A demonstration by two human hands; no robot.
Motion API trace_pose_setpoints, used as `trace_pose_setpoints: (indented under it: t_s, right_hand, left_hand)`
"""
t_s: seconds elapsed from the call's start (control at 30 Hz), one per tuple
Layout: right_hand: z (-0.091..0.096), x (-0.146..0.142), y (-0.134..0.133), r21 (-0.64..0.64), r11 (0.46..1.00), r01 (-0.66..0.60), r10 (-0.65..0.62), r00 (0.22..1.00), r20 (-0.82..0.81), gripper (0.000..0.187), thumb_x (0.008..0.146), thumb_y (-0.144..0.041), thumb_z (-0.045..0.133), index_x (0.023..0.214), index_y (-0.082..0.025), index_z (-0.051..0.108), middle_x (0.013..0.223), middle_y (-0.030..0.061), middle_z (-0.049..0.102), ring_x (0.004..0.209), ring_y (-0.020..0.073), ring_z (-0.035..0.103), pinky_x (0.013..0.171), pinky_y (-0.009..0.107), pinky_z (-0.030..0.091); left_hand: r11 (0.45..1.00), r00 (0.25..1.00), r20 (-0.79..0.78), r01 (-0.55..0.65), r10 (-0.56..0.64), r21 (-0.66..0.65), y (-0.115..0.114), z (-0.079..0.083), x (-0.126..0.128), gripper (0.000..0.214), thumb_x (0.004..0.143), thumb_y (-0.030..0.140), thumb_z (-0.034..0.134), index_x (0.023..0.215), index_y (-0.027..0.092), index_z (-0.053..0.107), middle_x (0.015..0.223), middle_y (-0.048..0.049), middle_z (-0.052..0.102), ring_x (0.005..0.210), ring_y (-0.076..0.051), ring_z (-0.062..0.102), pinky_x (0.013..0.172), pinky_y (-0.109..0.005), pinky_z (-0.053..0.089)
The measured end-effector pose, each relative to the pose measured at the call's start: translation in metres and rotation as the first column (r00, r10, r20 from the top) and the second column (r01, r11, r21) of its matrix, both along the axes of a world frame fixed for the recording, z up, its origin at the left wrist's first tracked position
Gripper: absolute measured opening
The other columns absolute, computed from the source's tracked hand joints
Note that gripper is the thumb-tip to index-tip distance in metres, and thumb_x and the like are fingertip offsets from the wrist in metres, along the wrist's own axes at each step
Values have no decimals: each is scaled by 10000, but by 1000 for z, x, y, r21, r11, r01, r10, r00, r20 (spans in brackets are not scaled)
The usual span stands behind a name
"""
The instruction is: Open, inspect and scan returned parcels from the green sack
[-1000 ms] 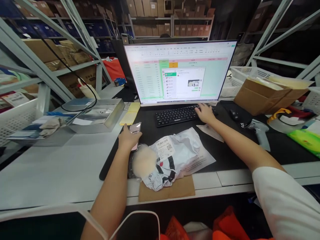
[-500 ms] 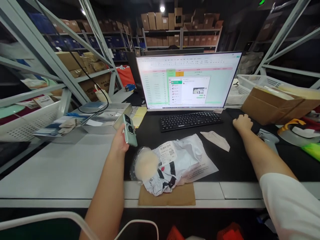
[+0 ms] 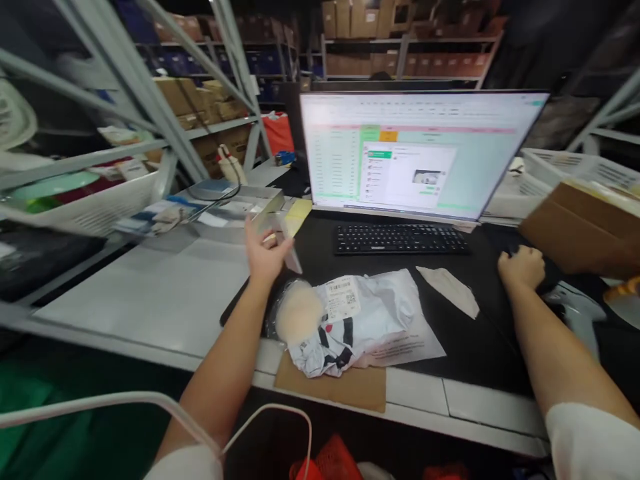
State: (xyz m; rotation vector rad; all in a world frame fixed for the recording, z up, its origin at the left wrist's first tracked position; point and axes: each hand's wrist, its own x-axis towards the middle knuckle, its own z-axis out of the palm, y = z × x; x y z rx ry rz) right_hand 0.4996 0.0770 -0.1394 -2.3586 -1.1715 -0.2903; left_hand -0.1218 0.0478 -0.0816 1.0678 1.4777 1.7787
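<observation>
The left hand (image 3: 267, 252) has its grip closed around one thin, flat, rectangular phone (image 3: 290, 247), blurred, over the black mat (image 3: 493, 343) on the bench (image 3: 150, 293); the phone's long axis slants from upper left to lower right, its lower end toward one round, pale piece (image 3: 300, 312) beside one crinkled plastic bag (image 3: 383, 307); the right hand (image 3: 523, 268) is curled, its grip's contents hidden, so I cannot tell.

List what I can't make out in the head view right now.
All in the head view:
Phone in the left hand: its details are blurred and partly covered by fingers.
Under the right hand: mostly hidden by the hand itself.
Monitor: most text is too small and blurred to read.
Label on the package: fine print too small.
Cardboard box: right end cut off by the picture's edge.
</observation>
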Motion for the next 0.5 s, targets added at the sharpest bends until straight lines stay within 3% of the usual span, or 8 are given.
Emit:
trace_pose_setpoints:
  t_s: [0.1, 0.17, 0.3, 0.5]
  right_hand:
    - [1, 0, 2, -2, 1000, 11, -11, 1000, -11, 606, 917, -430, 518, 1401, -76, 602, 1323, 356, 558, 1234, 490, 580, 883, 572, 495]
    - [1, 2, 4, 2, 1000, 16, -16, 1000, -9, 653, 903, -468, 508, 1416, -74, 598, 1318, 370, 560, 1253, 520, 569, 906, 619, 496]
    - [-3, 8, 7, -4, 1000, 14, -14, 1000, -11, 726, 869, -544, 507, 1448, -113, 588, 1332, 360, 564, 1275, 521, 567, 942, 646, 499]
    - [-7, 15, 9, -7, 1000, 23, -23, 1000, -14, 797, 813, -579, 523, 1482, -149, 570, 1361, 345, 555, 1304, 503, 558, 968, 632, 490]
  left_hand:
    - [995, 926, -378, 42, -4, 92, -6, -7, 6, 1267, 649, 264, 877, 1670, 237, 129, 1475, -154, 582, 1238, -268, 650, 1077, -380, 519]
    - [995, 867, -499, 63, -13, 83, -11, -7, 10, 1190, 709, 280, 838, 1672, 225, 142, 1492, -149, 579, 1280, -274, 630, 1126, -398, 481]
    - [997, 812, -583, 66, -34, 33, -14, -5, 11, 1136, 758, 276, 785, 1679, 238, 120, 1512, -130, 573, 1341, -288, 593, 1168, -407, 431]
    - [998, 842, -538, -3, 33, 57, -4, -17, 11, 1186, 721, 309, 802, 1671, 192, 102, 1458, -169, 544, 1319, -305, 558, 1156, -423, 419]
